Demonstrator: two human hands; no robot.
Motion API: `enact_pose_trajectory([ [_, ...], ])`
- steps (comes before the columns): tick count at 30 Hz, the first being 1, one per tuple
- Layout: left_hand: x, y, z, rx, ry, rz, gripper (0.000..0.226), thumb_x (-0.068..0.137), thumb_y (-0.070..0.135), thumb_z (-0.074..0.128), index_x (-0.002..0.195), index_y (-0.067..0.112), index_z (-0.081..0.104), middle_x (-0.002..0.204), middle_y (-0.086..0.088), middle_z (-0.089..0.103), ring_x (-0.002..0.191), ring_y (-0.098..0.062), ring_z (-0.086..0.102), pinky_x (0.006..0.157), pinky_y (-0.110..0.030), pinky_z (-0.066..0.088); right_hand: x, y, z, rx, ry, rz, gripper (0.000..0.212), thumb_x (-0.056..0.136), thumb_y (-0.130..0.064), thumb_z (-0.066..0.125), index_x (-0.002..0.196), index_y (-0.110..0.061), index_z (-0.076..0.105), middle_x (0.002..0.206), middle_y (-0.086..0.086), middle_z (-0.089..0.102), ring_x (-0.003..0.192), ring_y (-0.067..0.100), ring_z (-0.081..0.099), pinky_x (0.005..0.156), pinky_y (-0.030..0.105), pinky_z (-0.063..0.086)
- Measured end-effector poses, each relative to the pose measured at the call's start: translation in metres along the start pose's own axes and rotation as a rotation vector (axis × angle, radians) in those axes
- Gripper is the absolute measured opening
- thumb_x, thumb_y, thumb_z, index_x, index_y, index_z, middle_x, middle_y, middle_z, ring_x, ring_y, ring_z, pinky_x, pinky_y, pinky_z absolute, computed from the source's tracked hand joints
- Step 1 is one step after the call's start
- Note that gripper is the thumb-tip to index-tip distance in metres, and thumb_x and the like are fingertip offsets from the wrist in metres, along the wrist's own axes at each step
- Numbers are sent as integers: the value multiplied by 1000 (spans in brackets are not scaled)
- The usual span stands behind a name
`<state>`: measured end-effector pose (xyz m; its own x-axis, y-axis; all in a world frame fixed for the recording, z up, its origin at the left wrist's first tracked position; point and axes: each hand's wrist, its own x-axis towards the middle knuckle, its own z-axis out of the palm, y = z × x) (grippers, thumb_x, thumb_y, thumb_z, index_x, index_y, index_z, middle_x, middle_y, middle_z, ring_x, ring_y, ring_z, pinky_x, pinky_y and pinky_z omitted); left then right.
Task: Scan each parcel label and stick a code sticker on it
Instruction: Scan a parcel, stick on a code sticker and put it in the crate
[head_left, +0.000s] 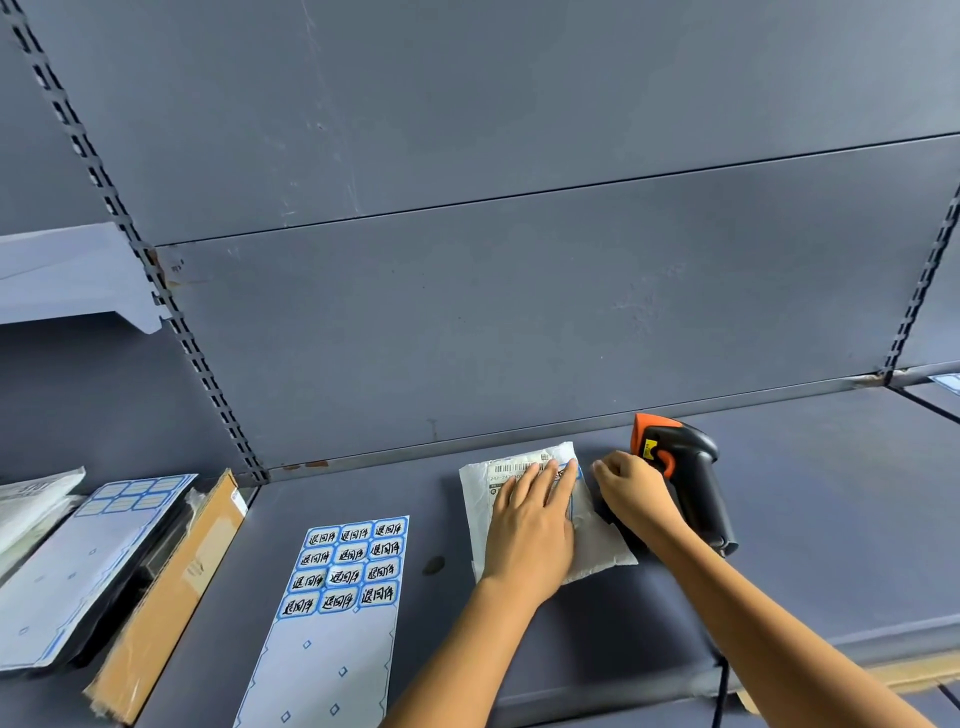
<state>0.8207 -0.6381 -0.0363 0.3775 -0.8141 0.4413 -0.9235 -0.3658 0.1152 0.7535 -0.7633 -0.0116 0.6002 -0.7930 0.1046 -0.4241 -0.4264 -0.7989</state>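
On shelf (810, 525), L hand (530, 525) flat on parcel (600, 551); R hand (634, 496) curled, grip unclear.

Shelf (779, 519): painted metal, matt, scuffed. Parcel (597, 551): white plastic film, crinkled, faint sheen. Sticker sheet (332, 649): smooth glossy paper. Scanner (696, 467): black-and-orange moulded plastic, semi-matt. Box (171, 597): brown cardboard, taped.

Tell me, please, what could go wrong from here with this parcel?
1. The left hand lies flat over the printed label on the white plastic parcel, so a sticker pressed there may cover the barcode.
2. The black and orange handheld scanner lies right behind the right hand, and its cable hangs off the grey metal shelf beside that forearm; pulling back could snag it and drag the scanner.
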Motion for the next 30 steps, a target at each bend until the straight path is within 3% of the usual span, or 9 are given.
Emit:
enact_pose_trajectory([
  [3,1,0,0,-13,26,2,54,77,21,35,124,23,62,118,6,65,109,-15,62,90,-31,51,-4,1,5,22,-52,-5,27,94,-11,41,97,3,63,97,17,65,96,31,56,77,34,42],
  [7,1,-1,0,5,32,-10,49,78,26,36,117,25,66,117,8,66,108,-13,62,90,-29,51,-24,0,20,-76,41,-74,17,95,-12,42,103,-7,55,101,13,60,103,33,49,86,34,33],
  [11,1,-2,3,19,52,-7,45,79,28,37,114,26,66,117,8,65,108,-13,62,91,-28,50,-37,2,24,-68,140,-67,29,96,-18,45,121,-7,53,115,8,64,118,28,44,96,33,36],
  [16,0,-2,1,-5,77,0,45,79,26,37,113,25,66,117,7,65,108,-14,62,93,-27,44,-39,1,18,-70,18,-41,42,91,-30,55,128,-12,48,123,2,61,125,22,42,101,33,34],
  [20,-2,-5,-2,-62,85,-73,49,80,25,37,119,13,64,121,-2,65,109,-16,63,92,-27,48,-42,-7,9,296,-114,82,54,82,-20,70,129,-13,44,119,3,60,108,15,55,90,27,42],
  [23,-4,-7,1,-146,144,-153,49,81,24,38,121,5,60,121,-8,64,109,-21,63,94,-27,36,-48,-11,7,557,-218,175,35,78,-17,72,109,-14,54,102,0,66,90,13,63,78,26,48],
  [27,-4,-1,-11,-368,322,-220,48,81,22,33,115,9,64,118,-3,66,111,-12,55,95,-22,34,-52,-12,3,573,-264,132,21,68,-22,70,81,-5,68,74,3,69,70,20,64,65,30,47],
  [29,-8,-1,-22,-460,429,-285,45,79,23,33,109,13,66,113,4,66,105,-8,51,92,-22,36,-52,-9,0,600,-181,139,3,78,-10,67,81,-9,68,79,6,73,76,26,68,70,38,54],
  [30,-11,-4,-27,-518,476,-344,41,78,23,35,106,15,65,108,7,64,102,-9,51,89,-24,38,-53,-9,-4,625,-141,146,6,81,-7,66,86,-9,67,85,7,74,81,27,70,75,42,56],
])
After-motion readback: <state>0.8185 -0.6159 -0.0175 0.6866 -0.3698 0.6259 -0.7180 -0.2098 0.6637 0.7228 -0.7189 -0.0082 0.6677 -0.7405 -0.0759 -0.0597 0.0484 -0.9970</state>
